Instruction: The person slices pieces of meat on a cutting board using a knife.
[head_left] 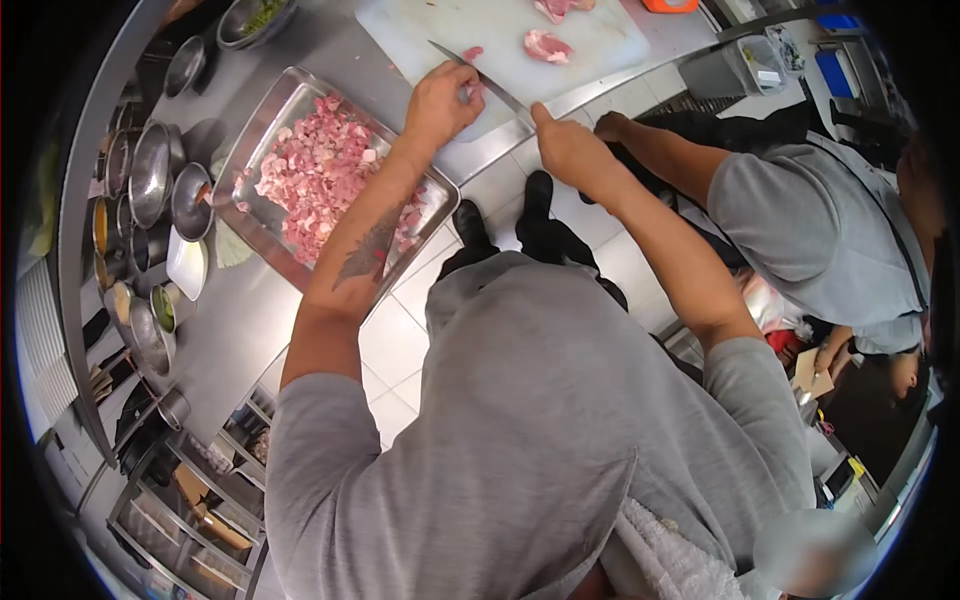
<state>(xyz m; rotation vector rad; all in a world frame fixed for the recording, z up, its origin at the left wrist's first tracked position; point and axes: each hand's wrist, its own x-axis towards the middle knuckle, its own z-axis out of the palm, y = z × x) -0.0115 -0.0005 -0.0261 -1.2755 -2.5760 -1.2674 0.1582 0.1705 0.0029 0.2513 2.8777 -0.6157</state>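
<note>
Grey shirt [520,400] of the wearer, seen from above, filling the foreground. To its left and beyond extends a metal tabletop [235,315]; to the right, a co-worker [830,210], also in grey, stands close by. A white cutting board [600,45] lies on the far part of the tabletop, cut off by the upper edge of view. Near the board sits a rectangular metal tray [255,217] bearing a broad heap of chopped meat [315,165], partly hidden beneath the left forearm. Metal bowls [150,175] line the left side.

Right hand [575,150]: grip clenched round the handle of a knife [505,98], its blade slanting over the board with the tip to the left. Left hand [440,105]: fingers curled just beside the blade; whether this grip pinches any meat cannot be told.

Stage of work: cutting appears well advanced, judging by the heap in the tray. Still on the board are a larger piece of meat [547,46], another piece [560,9] at the upper edge, and a small scrap [472,53] beside the blade. These seem left to cut or transfer; more may lie out of view.
</note>
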